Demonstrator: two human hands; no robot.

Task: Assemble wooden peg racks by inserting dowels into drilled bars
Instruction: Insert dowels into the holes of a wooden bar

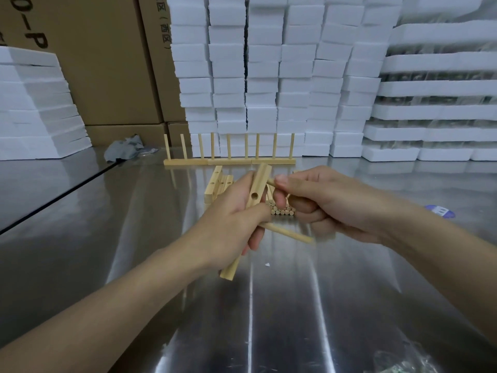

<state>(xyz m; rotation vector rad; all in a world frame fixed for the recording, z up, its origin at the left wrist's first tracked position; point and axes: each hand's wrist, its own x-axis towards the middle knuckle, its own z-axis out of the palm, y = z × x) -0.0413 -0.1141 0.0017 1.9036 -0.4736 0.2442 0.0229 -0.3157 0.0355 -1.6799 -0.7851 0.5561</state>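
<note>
Drilled bar point(255, 189), seen from the head view, sits tilted above the worktop point(134, 238), gripped by the left hand point(231, 224), with one dowel point(287, 234) jutting from it. The right hand point(322, 205) pinches a second dowel point(270, 181) against the bar. Finished racks point(228, 160) stand behind.

The big cardboard box point(88, 63) at the back left carries large black letters, turned sideways, that read "O–P" (the rest is cut off by the picture edge). The second cardboard box point(157, 76) beside it shows small Chinese print, "(西区)". A blue label point(441, 211) on the tabletop point(80, 238) has marks too small to read.
</note>
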